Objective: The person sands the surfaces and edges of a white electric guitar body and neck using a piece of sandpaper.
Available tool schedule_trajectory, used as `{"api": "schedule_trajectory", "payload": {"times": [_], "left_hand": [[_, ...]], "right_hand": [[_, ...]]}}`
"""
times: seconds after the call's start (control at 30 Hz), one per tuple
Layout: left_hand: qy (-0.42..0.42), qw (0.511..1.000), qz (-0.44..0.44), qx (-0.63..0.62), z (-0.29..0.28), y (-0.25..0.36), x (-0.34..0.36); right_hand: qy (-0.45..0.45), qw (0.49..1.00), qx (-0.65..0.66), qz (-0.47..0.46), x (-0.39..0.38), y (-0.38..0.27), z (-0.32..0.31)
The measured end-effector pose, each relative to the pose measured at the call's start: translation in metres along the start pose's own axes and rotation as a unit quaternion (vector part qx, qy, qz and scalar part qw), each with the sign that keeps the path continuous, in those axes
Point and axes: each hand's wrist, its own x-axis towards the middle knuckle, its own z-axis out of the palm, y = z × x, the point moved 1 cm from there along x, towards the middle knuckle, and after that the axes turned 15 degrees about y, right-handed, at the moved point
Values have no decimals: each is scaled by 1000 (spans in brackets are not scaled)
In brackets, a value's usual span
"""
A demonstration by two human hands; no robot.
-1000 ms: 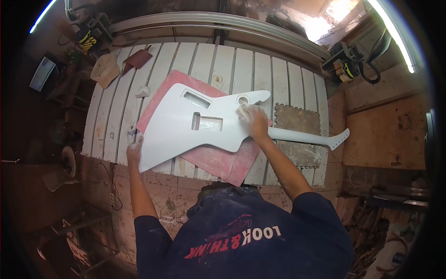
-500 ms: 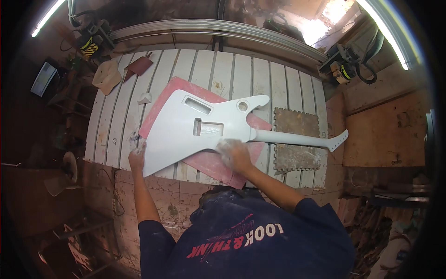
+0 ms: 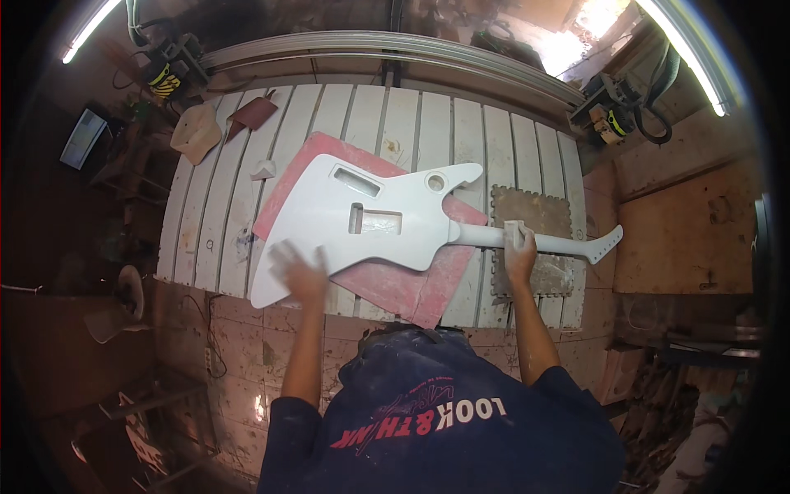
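At the near edge is the person's dark blue shirt (image 3: pixel 461 403), with both forearms stretching away from it. The left hand (image 3: pixel 300 272) is blurred, its fingers spread and gripping nothing, over the near left wing of a white guitar (image 3: pixel 317 218); whether it touches the surface I cannot tell. To the right, the right hand (image 3: pixel 519 249) grasps a small pale block (image 3: pixel 513 227) at the guitar's neck. The guitar lies in the middle of a white slatted table (image 3: pixel 403 111), its body on the left over a pink sheet (image 3: pixel 403 303), its neck running right across brown mats (image 3: pixel 535 206) with notched edges. Farther left sit a small white piece (image 3: pixel 263 170), a beige cap (image 3: pixel 196 136) and a curled reddish-brown sheet (image 3: pixel 252 116); a metal rail (image 3: pixel 387 43) spans the far side
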Motion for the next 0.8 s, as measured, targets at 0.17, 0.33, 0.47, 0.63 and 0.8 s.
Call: {"api": "schedule_trajectory", "payload": {"times": [0.17, 0.33, 0.47, 0.63, 0.8], "left_hand": [[-109, 939, 229, -231, -6, 158, -74], [-257, 793, 474, -283, -34, 222, -108], [-209, 865, 355, -287, -35, 174, -82], [-95, 974, 166, -120, -17, 25, -12], [-30, 999, -7, 28, -11, -68, 22]], "right_hand": [[21, 998, -56, -32, -17, 10, 2], [32, 990, -139, -15, -30, 8, 12], [34, 990, -131, -41, -31, 21, 12], [33, 992, -116, -49, -34, 23, 10], [43, 987, -150, -46, -35, 19, 15]]}}
